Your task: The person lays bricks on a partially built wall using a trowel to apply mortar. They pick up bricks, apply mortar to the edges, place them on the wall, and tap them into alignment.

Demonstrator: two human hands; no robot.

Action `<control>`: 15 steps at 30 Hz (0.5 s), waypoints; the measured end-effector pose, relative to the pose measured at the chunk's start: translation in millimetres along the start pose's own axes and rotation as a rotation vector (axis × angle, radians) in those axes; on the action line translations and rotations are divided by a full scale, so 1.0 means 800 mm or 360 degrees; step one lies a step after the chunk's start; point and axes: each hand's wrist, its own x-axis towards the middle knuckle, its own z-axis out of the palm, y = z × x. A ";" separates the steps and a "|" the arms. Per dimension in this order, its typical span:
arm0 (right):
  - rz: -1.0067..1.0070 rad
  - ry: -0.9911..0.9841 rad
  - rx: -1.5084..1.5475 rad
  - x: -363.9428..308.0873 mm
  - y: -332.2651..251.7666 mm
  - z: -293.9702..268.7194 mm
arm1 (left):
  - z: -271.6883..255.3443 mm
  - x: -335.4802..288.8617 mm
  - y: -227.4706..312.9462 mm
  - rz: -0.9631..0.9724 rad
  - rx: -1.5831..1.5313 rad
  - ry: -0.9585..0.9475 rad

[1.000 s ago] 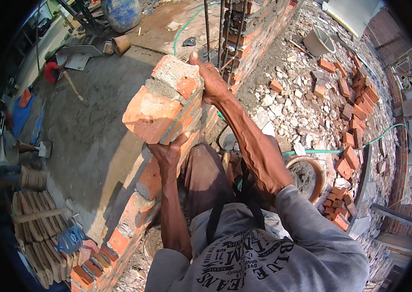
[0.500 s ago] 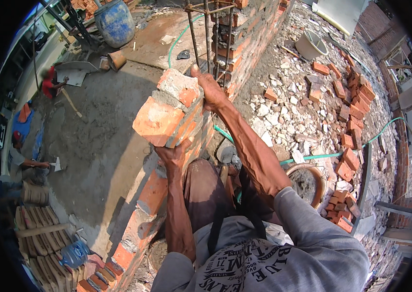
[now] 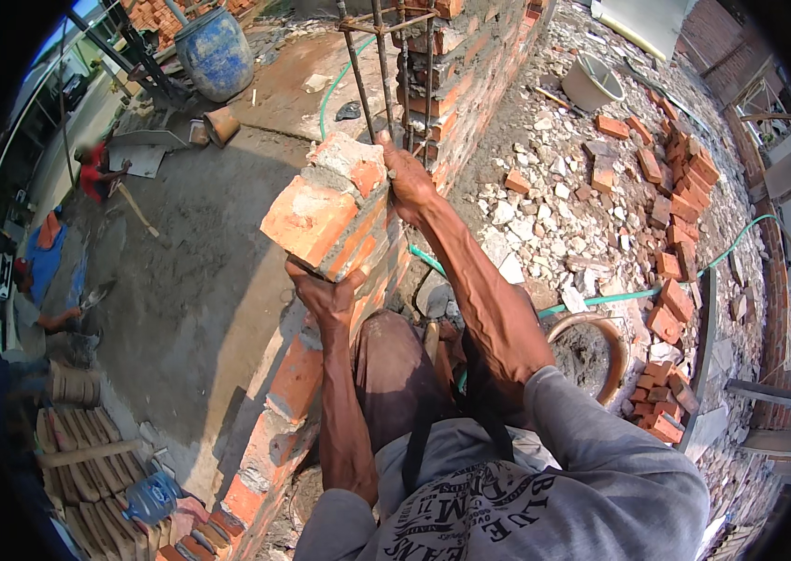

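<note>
The left hand (image 3: 323, 294) and the right hand (image 3: 409, 187) clasp the mortared bricks (image 3: 309, 215) between them, from opposite ends (probably for steadiness).

The rubble-strewn ground (image 3: 500, 154) is carrying scattered orange bricks (image 3: 665, 324), a pale bucket (image 3: 582, 86) and a round basin (image 3: 619, 363), while a green hose (image 3: 615, 299) is running across it. At left, a blue drum (image 3: 216, 58) is standing on the paved floor (image 3: 279, 103).

Brick block (image 3: 309, 217) now nearer the steel bars (image 3: 383, 75) in view, a co-worker's trowel (image 3: 94, 295) farther forward.
</note>
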 end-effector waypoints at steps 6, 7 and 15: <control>-0.0068 -0.0211 -0.0140 -0.010 -0.007 -0.026 | 0.005 -0.004 0.012 -0.0014 -0.0007 -0.0003; -0.0147 -0.0224 -0.0249 -0.018 -0.009 -0.032 | 0.005 -0.004 0.012 -0.0004 0.0020 0.0007; -0.0095 0.0256 -0.1065 -0.078 0.037 -0.080 | 0.008 -0.007 0.011 0.0031 0.0149 0.0023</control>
